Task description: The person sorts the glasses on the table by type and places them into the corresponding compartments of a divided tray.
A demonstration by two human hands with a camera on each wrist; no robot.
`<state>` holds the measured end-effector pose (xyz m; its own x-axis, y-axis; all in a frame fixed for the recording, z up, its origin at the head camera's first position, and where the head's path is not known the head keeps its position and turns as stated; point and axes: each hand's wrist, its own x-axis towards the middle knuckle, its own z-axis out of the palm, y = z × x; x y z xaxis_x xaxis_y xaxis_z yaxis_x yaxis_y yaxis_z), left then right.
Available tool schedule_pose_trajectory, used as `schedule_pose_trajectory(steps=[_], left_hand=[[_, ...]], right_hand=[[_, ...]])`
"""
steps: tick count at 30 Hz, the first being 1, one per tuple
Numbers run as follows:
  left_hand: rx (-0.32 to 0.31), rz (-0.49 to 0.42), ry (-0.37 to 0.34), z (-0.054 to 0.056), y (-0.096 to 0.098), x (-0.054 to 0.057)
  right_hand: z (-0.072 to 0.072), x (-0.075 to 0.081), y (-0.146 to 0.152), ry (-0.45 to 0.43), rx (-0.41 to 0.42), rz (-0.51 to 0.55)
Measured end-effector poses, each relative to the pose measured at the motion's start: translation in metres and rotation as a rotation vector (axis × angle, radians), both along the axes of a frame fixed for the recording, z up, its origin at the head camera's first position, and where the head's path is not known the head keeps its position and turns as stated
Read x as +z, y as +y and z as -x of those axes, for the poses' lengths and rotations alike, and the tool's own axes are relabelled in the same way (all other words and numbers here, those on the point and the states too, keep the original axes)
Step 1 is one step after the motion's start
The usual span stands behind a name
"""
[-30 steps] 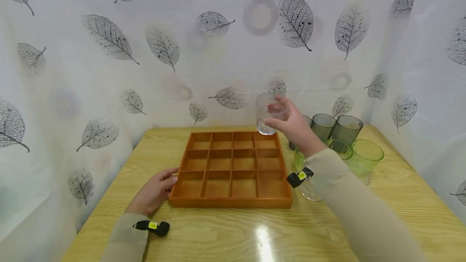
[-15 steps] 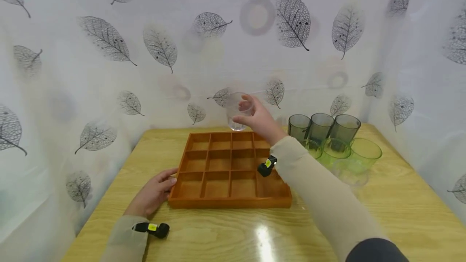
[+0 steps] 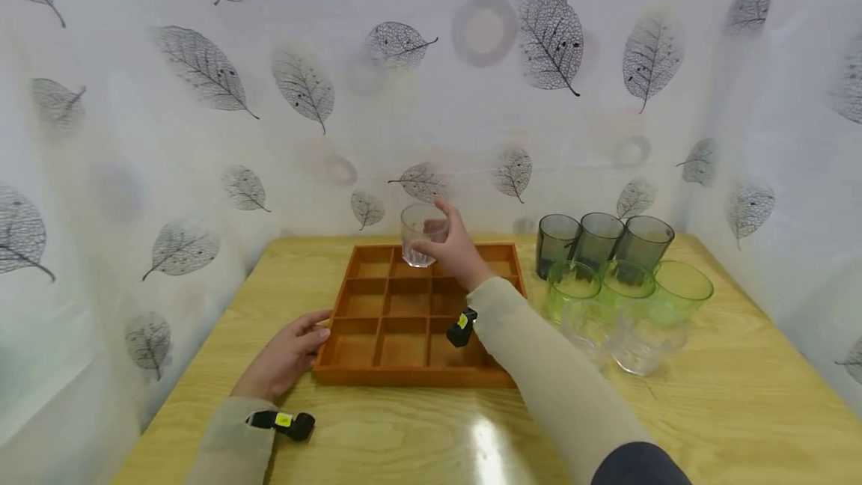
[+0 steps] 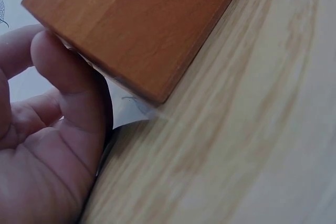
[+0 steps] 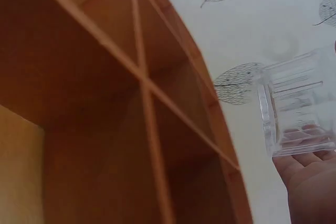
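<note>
A clear drinking glass (image 3: pixel 419 245) is upright in my right hand (image 3: pixel 453 245), thumb on the near side and fingers round the far side. In the head view it overlaps the back row of the brown wooden compartment tray (image 3: pixel 417 376), around the second compartment from the left. Through the right wrist view the glass (image 5: pixel 294 103) shows beside the tray's back wall, with fingers behind it. My left hand (image 3: pixel 288 354) rests against the tray's left side. In the left wrist view its fingertips (image 4: pixel 50 59) touch the tray's outer wall (image 4: pixel 142 30).
Right of the tray stand dark grey glasses (image 3: pixel 592 239) at the back. Green glasses (image 3: pixel 628 287) come in front of them, then clear glasses (image 3: pixel 638 350) nearest me. All are on the light wooden table (image 3: pixel 377 432). A leaf-patterned curtain (image 3: pixel 431 96) surrounds the table's back and sides.
My right hand has carried the clear glass leftward from the tray's back right corner, then lowered it toward the back row. The left hand stays at the tray's side.
</note>
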<state>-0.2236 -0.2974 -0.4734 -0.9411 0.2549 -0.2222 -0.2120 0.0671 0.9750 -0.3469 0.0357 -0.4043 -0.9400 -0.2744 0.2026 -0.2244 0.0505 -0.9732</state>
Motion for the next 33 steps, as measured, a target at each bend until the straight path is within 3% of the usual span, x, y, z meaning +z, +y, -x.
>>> schedule_pose_trajectory(steps=[9, 18, 26, 33], left_hand=[[-0.001, -0.005, -0.013, 0.0, 0.005, 0.002], [0.006, 0.01, -0.019, -0.001, 0.003, 0.003], [0.023, 0.021, -0.035, 0.0, 0.002, 0.001], [0.025, 0.028, -0.032, 0.001, 0.002, -0.001]], right_hand=[[0.001, -0.025, -0.004, -0.029, -0.009, -0.046], [0.002, -0.03, -0.008, -0.036, -0.022, -0.072], [0.003, -0.035, -0.011, -0.059, -0.041, -0.171], [0.006, -0.036, -0.013, -0.011, -0.018, -0.351]])
